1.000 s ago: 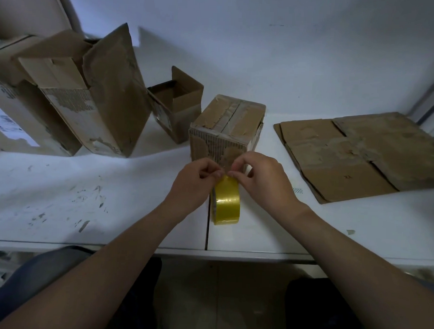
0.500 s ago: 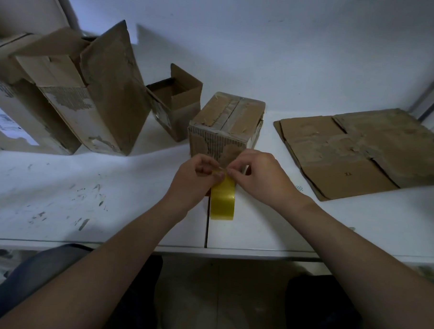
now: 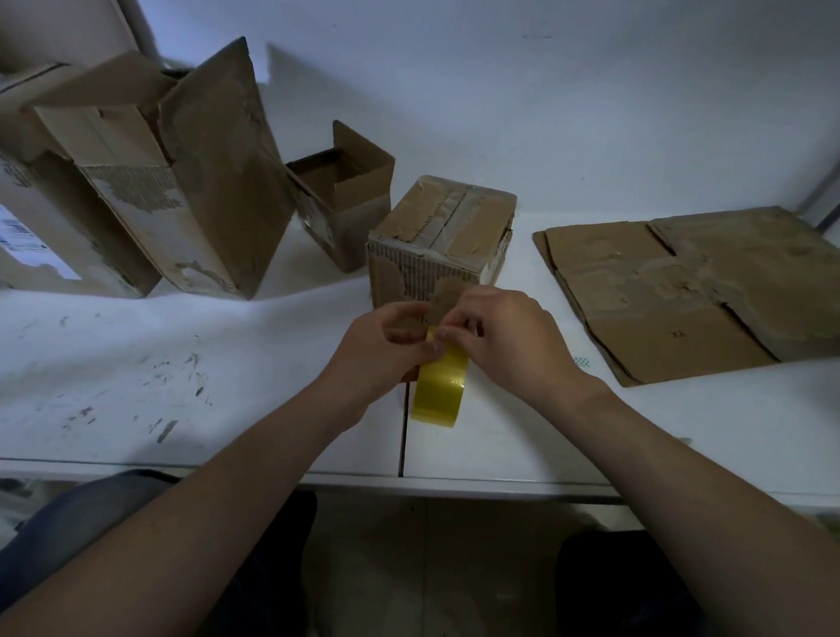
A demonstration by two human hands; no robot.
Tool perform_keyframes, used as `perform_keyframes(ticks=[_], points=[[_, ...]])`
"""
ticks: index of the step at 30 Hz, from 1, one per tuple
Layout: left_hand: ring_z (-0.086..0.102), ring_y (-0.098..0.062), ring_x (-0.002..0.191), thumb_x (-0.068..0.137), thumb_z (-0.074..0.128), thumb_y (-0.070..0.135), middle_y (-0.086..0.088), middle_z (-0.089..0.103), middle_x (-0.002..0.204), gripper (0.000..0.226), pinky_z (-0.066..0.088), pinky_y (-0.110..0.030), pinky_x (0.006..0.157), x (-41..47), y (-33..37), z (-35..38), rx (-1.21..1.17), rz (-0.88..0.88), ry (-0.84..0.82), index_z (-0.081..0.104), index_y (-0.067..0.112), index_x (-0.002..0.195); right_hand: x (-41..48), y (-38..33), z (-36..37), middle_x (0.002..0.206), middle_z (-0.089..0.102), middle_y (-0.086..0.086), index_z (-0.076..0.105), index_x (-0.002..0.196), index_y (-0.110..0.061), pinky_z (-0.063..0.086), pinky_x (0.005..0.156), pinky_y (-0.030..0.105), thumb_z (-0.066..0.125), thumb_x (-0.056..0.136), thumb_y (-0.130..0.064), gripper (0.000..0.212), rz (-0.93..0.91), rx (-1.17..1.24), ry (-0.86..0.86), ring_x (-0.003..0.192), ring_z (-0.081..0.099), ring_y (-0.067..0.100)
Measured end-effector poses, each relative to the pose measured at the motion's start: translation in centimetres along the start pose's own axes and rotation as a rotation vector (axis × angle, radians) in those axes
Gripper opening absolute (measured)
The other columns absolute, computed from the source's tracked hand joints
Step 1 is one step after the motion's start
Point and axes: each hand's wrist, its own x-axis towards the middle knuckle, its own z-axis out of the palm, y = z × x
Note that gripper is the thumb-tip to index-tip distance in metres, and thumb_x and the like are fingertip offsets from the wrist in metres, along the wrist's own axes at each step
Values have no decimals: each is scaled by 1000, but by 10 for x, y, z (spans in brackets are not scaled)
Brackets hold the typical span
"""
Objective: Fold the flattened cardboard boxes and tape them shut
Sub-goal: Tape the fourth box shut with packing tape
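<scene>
Just in front of the taped box (image 3: 441, 237), the left hand (image 3: 383, 353) and right hand (image 3: 513, 346) pinch the yellow tape roll's (image 3: 441, 389) top with curled fingers (image 3: 456, 320), flattened cardboard (image 3: 698, 292) lying to the box's right.

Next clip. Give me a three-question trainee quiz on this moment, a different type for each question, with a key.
1. True or false: no hand touches the yellow tape roll.
2. The left hand and right hand meet at: A) a pair of scissors B) the yellow tape roll C) a marker.
3. Fill in: the flattened cardboard lies to the person's ____ of the taped box.
Key: 1 false; 2 B; 3 right.
</scene>
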Motion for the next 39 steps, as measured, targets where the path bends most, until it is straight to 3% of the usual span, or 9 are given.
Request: perform_keyframes(ticks=[8, 15, 20, 23, 28, 30, 33, 37, 39], points=[[69, -24, 107, 88, 73, 9, -7, 70, 120, 51, 58, -46, 93, 3, -1, 5, 96, 2, -53, 60, 15, 137, 0, 2, -2, 86, 61, -13, 72, 79, -32, 51, 74, 39, 70, 91, -30, 13, 117, 174, -61, 81, 58, 9], [68, -24, 106, 85, 75, 5, -7, 69, 117, 49, 59, -41, 90, -2, 2, 3, 110, -99, -98, 58, 11, 130, 5, 6, 0, 82, 67, -14, 73, 72, -34, 49, 66, 26, 83, 79, -33, 13, 274, 227, 20, 74, 59, 4], [66, -22, 105, 86, 77, 24, -4, 67, 116, 34, 57, -41, 91, -1, -1, 1, 132, -127, -24, 63, 17, 116, 7, 2, -1, 74, 68, -16, 75, 76, -34, 45, 61, 22, 82, 81, -33, 8, 214, 172, -49, 64, 57, 0], [64, -15, 98, 84, 78, 24, 6, 69, 103, 22, 54, -34, 85, 2, 6, -7, 274, -62, 31, 66, 25, 103, 9, 1, -6, 80, 68, -17, 71, 78, -39, 47, 63, 25, 78, 84, -38, 9, 190, 70, -60, 69, 59, 1], [65, -9, 89, 82, 79, 32, 12, 67, 94, 33, 50, -22, 71, 5, 17, -58, 857, 121, 108, 63, 30, 110, 20, 6, -19, 96, 69, -14, 72, 101, -37, 57, 76, 36, 67, 91, -42, 13, 222, -65, -6, 79, 63, 11], [65, -15, 92, 84, 77, 29, 12, 66, 91, 25, 51, -25, 76, 8, 13, -80, 962, 148, 247, 65, 30, 106, 25, 9, -20, 96, 69, -11, 70, 110, -37, 57, 74, 36, 63, 93, -42, 20, 267, -101, 9, 75, 62, 14], [59, -19, 102, 81, 74, 22, 13, 64, 95, 27, 46, -45, 96, 17, 7, -102, 1077, 42, 364, 60, 34, 101, 32, 10, -21, 87, 67, -7, 68, 117, -36, 59, 71, 41, 61, 93, -42, 26, 304, -109, 25, 74, 64, 18], [57, -22, 99, 80, 75, 25, 12, 59, 91, 29, 41, -44, 97, 29, 0, -105, 1159, -124, 357, 58, 34, 101, 39, 12, -22, 88, 64, -6, 63, 127, -31, 58, 73, 41, 61, 94, -40, 34, 341, -90, -4, 79, 63, 17], [59, -26, 108, 87, 65, 22, 4, 61, 111, 26, 44, -45, 100, 38, -2, -98, 1129, -46, 378, 62, 30, 111, 41, 20, -22, 82, 59, -11, 62, 132, -32, 53, 62, 32, 56, 98, -36, 34, 355, -68, -12, 66, 56, 9]])
